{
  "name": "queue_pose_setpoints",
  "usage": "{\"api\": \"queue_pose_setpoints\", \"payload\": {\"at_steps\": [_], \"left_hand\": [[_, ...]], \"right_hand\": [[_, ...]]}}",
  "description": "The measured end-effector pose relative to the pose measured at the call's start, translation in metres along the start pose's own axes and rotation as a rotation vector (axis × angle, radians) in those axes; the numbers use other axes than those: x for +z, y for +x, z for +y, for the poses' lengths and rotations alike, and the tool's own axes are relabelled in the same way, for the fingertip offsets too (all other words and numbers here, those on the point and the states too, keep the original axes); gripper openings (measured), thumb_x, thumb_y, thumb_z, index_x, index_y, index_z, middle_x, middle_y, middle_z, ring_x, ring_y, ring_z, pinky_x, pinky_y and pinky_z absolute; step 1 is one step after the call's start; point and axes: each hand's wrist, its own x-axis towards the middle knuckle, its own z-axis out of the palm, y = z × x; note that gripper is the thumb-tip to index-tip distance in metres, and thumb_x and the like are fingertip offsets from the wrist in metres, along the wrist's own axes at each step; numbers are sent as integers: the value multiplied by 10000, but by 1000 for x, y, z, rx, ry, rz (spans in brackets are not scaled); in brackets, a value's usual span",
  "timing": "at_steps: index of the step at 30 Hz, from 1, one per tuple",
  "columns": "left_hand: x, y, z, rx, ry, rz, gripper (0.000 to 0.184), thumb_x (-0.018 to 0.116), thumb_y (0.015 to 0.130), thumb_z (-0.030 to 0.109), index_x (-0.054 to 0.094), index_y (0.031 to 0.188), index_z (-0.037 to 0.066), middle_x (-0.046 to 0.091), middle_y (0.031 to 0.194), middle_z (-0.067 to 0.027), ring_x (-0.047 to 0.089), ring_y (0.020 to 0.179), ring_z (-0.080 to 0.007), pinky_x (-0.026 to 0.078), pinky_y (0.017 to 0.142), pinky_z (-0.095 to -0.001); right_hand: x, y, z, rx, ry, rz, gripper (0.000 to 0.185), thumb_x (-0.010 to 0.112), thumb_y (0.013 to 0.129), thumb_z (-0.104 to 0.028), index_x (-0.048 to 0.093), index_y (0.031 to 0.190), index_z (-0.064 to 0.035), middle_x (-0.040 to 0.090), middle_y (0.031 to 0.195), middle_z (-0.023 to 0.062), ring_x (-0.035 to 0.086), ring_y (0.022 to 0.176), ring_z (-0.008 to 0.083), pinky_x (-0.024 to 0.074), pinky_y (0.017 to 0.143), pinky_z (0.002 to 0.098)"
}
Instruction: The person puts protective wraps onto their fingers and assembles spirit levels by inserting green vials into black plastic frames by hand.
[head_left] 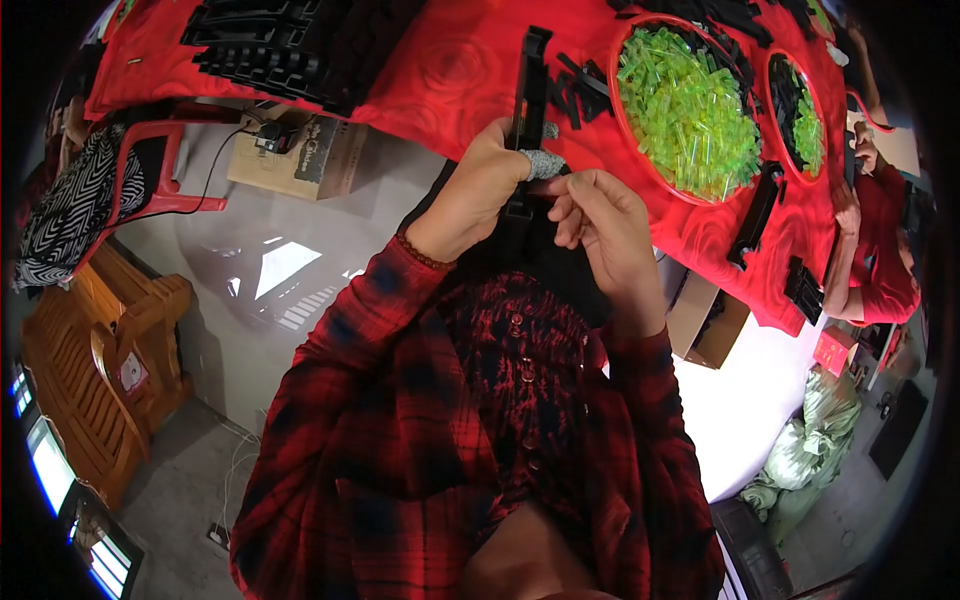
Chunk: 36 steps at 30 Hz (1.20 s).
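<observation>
My left hand (pixel 470 195) is wrapped round a long black plastic part (pixel 531 80), held upright over the table's front edge. Grey wrapping covers its thumb. Close beside it, my right hand (pixel 605 215) has its thumb and forefinger pinched together near the wrapped thumb; anything between those fingertips is too small to make out. A red-rimmed basin (pixel 685 115) of yellow-green clear pieces stands just beyond my right hand. Short black strips (pixel 578 90) lie between the black part and the basin.
Stacked black parts (pixel 290 45) lie on the red-covered table (pixel 440 75) at the left. Another basin (pixel 797 115) stands at the right, beside a person in red (pixel 880 240). A red chair (pixel 170 160), a wooden chair (pixel 110 350) and cardboard boxes (pixel 300 155) stand below.
</observation>
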Motion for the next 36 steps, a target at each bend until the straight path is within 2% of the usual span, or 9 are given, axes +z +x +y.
{"api": "queue_pose_setpoints", "payload": {"at_steps": [5,8,10,16,18,22,29,33,36], "left_hand": [[8,-5,-3,78,48,2,435,696,837,38,516,1229,-16,637,972,-59,621,869,-139,505,788,-270],[16,-9,-1,143,116,-9,430,675,821,-14,497,1212,-31,601,973,-59,592,869,-135,487,776,-277],[16,-9,-5,199,79,-65,445,714,811,-5,482,1192,-12,629,997,-75,614,909,-148,488,837,-278],[14,-16,-9,170,89,-70,484,716,811,-10,498,1243,-6,635,1016,-65,612,934,-142,475,876,-279],[15,-19,-11,194,105,-98,491,716,811,-8,503,1253,0,636,1025,-61,611,949,-141,473,884,-278],[10,-30,-18,186,121,-139,508,724,809,-8,512,1270,15,639,1051,-55,609,987,-141,469,906,-274],[0,-54,-32,112,18,-106,560,756,794,2,500,1291,21,637,1070,-58,609,975,-138,477,892,-275],[-1,-62,-38,109,-29,12,498,733,836,22,502,1278,32,636,1082,-66,618,974,-142,489,886,-279],[2,-70,-35,57,-131,-12,443,713,869,35,518,1266,42,640,1071,-59,631,939,-134,510,851,-273]], "right_hand": [[-8,3,13,-56,86,44,314,553,1018,-303,657,901,-32,646,710,40,575,520,96,410,500,209],[-10,3,17,-76,127,58,308,564,1016,-303,651,882,-40,643,704,40,571,522,97,417,508,210],[-11,2,20,-83,135,66,300,574,1012,-299,649,874,-44,639,698,40,569,525,97,417,507,210],[-8,-4,23,-122,186,75,313,576,1011,-298,631,836,-45,611,657,58,542,510,110,408,471,229],[-11,-6,24,12,328,59,340,559,1017,-313,618,813,-47,599,646,64,521,493,123,399,463,241],[-15,-11,30,80,394,-20,369,537,1025,-326,605,793,-48,591,640,62,510,487,130,389,454,249],[-9,-35,37,113,157,-7,293,551,993,-245,617,807,-28,588,630,64,509,473,120,383,443,232],[-7,-47,44,-38,-8,95,289,536,1003,-233,637,864,-1,625,689,73,534,507,101,400,470,219],[4,-56,48,-201,-232,108,259,492,1039,-193,628,944,6,627,747,54,539,549,73,419,530,206]]}}
